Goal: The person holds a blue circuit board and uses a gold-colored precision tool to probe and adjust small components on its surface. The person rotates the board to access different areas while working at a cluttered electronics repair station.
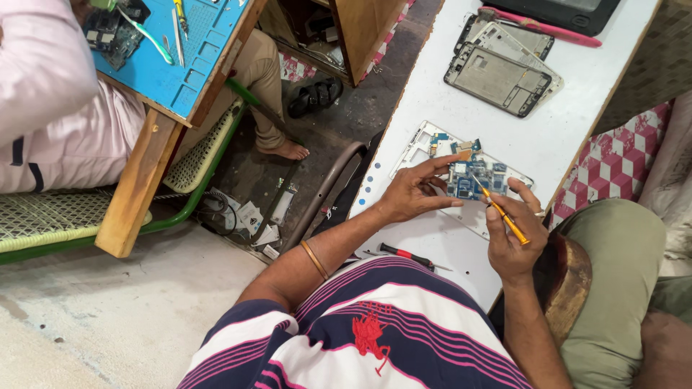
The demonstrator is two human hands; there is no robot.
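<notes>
An opened phone frame (422, 148) with a blue circuit board (472, 176) lies on the white table (577, 122). My left hand (412, 191) rests on the frame, its index finger stretched onto the board's upper edge. My right hand (510, 234) holds a thin orange screwdriver (504, 215) whose tip points down onto the board. A bangle sits on my left forearm.
A red-and-black screwdriver (405, 253) lies on the table near my chest. Stacked phone frames (501, 68) and a pink-edged tablet (555, 25) lie at the far end. Another person in a pink shirt (50, 108) sits at a blue-matted bench (184, 50) to the left. Sandals (313, 97) lie on the floor.
</notes>
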